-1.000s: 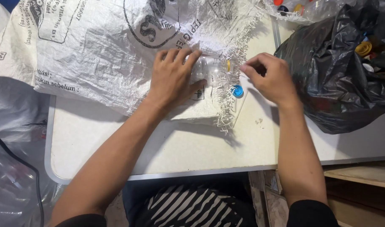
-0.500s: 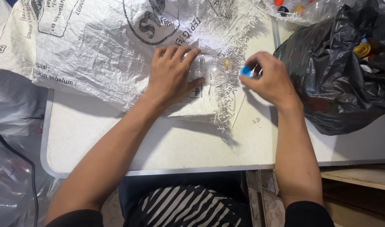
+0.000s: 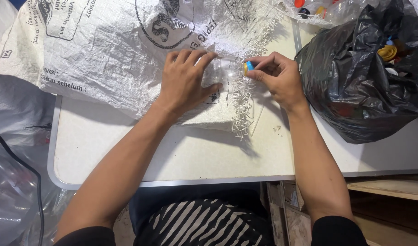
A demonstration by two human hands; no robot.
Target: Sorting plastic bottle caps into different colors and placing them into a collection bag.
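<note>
**Head view: cap still on the bottle, fingers pinched round it**

Head view, looking down, from left to right. At the far left, crumpled clear plastic sheeting [image 3: 12, 182] hangs beside the table [image 3: 172, 159], whose near part is bare. A white woven sack [image 3: 104, 50] with dark print lies across the far half of the table, its frayed edge [image 3: 241, 109] trailing towards the middle.

The left hand [image 3: 184, 82] lies palm down on that sack, its grip curled over the body of a clear plastic bottle [image 3: 225, 70] that lies on its side, pressing it in place. Only the bottle's shoulder and neck show between the two hands.

At the neck sits a blue cap [image 3: 249, 66] with a yellow ring just behind it. The right hand [image 3: 279, 77] meets it there, its grip pinched on the cap with thumb and fingertips.

Judging by how things lie, the uncapping is at an early stage: the bottle is held firm and the cap is gripped, but it looks to be still seated on the neck. Whether it has loosened at all cannot be told.

To the right stands an open black plastic bag [image 3: 355, 91] holding coloured caps [image 3: 386, 52], well apart from both hands. More bottles in clear plastic [image 3: 327, 9] lie at the far edge.
</note>
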